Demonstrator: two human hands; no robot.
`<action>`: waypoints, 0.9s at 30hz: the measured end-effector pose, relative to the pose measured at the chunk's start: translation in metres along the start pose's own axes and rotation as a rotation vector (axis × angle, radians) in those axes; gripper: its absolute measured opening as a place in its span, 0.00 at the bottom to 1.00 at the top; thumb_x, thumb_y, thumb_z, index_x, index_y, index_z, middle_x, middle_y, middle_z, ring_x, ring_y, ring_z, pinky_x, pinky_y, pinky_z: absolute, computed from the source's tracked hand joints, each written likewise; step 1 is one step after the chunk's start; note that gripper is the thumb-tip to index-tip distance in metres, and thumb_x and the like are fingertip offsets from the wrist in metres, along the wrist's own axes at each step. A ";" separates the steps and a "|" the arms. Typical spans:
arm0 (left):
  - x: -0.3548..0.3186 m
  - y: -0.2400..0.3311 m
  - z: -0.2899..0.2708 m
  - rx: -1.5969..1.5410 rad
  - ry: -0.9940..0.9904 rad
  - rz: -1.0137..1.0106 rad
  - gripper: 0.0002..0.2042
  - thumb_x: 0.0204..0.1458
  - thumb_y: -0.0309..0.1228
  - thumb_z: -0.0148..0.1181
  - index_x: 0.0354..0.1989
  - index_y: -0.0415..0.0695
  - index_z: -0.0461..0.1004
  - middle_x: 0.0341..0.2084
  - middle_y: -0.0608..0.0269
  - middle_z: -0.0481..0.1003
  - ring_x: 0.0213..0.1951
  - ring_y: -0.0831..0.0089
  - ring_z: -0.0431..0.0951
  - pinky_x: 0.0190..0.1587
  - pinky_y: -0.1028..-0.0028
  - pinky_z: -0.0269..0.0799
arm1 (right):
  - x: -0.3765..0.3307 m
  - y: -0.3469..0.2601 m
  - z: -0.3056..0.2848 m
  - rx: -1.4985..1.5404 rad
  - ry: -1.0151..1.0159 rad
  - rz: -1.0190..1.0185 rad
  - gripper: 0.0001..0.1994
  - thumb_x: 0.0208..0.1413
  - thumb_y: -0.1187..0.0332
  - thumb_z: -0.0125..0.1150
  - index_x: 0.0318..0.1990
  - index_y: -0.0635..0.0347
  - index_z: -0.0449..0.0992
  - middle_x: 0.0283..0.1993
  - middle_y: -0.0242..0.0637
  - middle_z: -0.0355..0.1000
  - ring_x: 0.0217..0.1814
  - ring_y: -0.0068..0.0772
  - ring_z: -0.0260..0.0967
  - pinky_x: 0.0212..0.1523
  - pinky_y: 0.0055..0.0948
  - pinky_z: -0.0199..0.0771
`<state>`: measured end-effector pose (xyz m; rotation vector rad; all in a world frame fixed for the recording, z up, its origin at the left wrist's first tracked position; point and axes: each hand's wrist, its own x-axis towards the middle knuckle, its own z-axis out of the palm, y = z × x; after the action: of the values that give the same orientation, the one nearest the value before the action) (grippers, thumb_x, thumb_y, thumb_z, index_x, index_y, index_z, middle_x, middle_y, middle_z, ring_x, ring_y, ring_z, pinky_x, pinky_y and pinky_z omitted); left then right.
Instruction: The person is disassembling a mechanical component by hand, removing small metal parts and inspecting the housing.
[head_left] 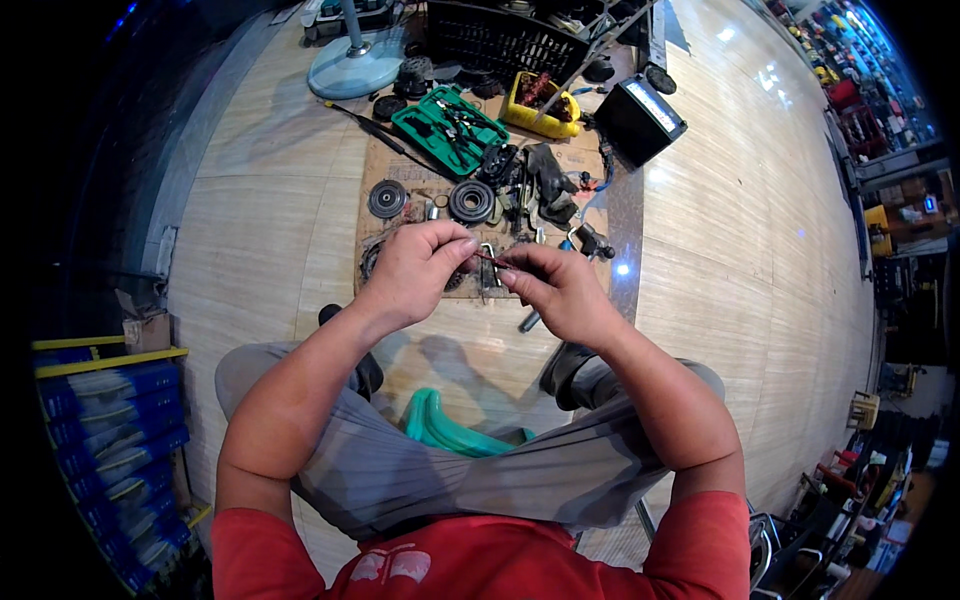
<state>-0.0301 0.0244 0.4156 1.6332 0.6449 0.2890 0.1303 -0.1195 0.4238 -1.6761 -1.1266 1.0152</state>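
A thin dark-red wire [489,258] stretches between my two hands, above the near edge of a cardboard sheet [390,290]. My left hand [415,268] pinches one end between thumb and fingers. The other end is pinched in my right hand [563,292], and its tip is hidden by the fingers. Beneath the hands lie small metal parts. Just beyond are a round black ring-shaped part [471,202] and a grooved black pulley-like wheel [387,199]. A small clamp-like tool [590,240] rests beyond my right hand.
An open green tool case [450,130], a yellow container [540,106] of reddish parts and a black battery-like box [640,120] stand farther off. A black crate [505,45] and a round pale stand base [354,68] are at the back. A green stool [455,432] shows between my legs.
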 end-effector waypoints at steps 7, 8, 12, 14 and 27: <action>-0.001 0.001 -0.001 -0.189 -0.117 0.026 0.09 0.61 0.29 0.53 0.36 0.36 0.75 0.26 0.64 0.78 0.31 0.80 0.76 0.37 0.77 0.73 | 0.001 -0.006 -0.010 0.110 -0.101 0.018 0.09 0.59 0.71 0.60 0.44 0.64 0.79 0.27 0.32 0.73 0.29 0.17 0.66 0.32 0.23 0.70; 0.000 -0.001 0.000 -0.192 -0.122 0.024 0.09 0.61 0.29 0.52 0.37 0.35 0.75 0.26 0.65 0.78 0.31 0.80 0.76 0.37 0.77 0.73 | 0.001 -0.005 -0.011 0.116 -0.101 0.028 0.09 0.59 0.71 0.61 0.44 0.64 0.78 0.28 0.32 0.73 0.29 0.17 0.66 0.32 0.23 0.70; 0.003 -0.006 0.002 -0.177 -0.088 -0.041 0.09 0.62 0.29 0.51 0.37 0.36 0.75 0.27 0.65 0.77 0.32 0.79 0.76 0.39 0.76 0.73 | 0.001 -0.002 -0.006 0.066 -0.033 -0.016 0.10 0.58 0.70 0.61 0.44 0.64 0.78 0.29 0.35 0.74 0.31 0.21 0.68 0.33 0.27 0.71; 0.002 -0.007 0.001 -0.129 -0.050 -0.063 0.09 0.62 0.28 0.51 0.37 0.36 0.75 0.28 0.65 0.77 0.33 0.79 0.76 0.40 0.76 0.72 | 0.003 -0.004 0.001 0.007 0.033 -0.079 0.10 0.58 0.70 0.62 0.44 0.64 0.78 0.29 0.38 0.75 0.31 0.26 0.70 0.34 0.29 0.72; -0.004 0.010 0.006 0.336 -0.010 0.084 0.07 0.55 0.27 0.58 0.36 0.37 0.79 0.25 0.63 0.79 0.30 0.79 0.76 0.35 0.75 0.71 | 0.003 -0.005 0.001 -0.311 0.074 -0.191 0.08 0.56 0.67 0.62 0.36 0.62 0.78 0.31 0.50 0.74 0.33 0.52 0.73 0.34 0.40 0.72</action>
<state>-0.0278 0.0166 0.4248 1.9860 0.6424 0.2422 0.1286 -0.1153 0.4276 -1.7879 -1.4211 0.6780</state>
